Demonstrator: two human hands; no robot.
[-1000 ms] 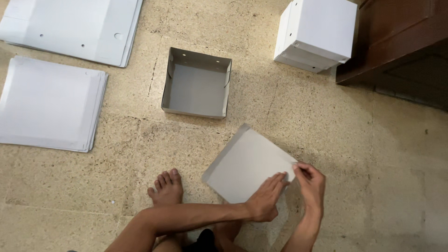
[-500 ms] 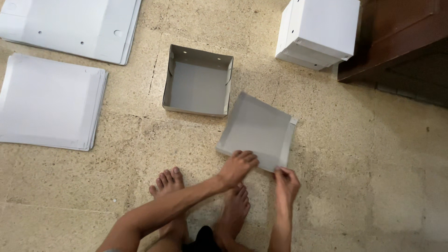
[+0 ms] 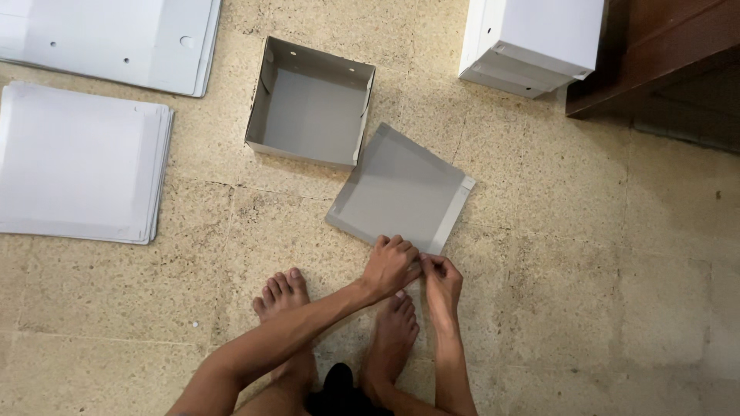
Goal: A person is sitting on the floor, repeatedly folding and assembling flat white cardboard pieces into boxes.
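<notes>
Both hands, left [image 3: 391, 266] and right [image 3: 441, 279], are pinched on the near corner of a flat grey card sheet [image 3: 401, 189] lying on the floor [image 3: 601, 254], judged light, bendable, best gripped at edges.

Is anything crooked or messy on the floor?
The flat grey cardboard sheet under both hands lies turned at an angle, one corner almost touching the folded open box. The white sheet stack is slightly fanned. Nothing looks spilled or torn.
</notes>
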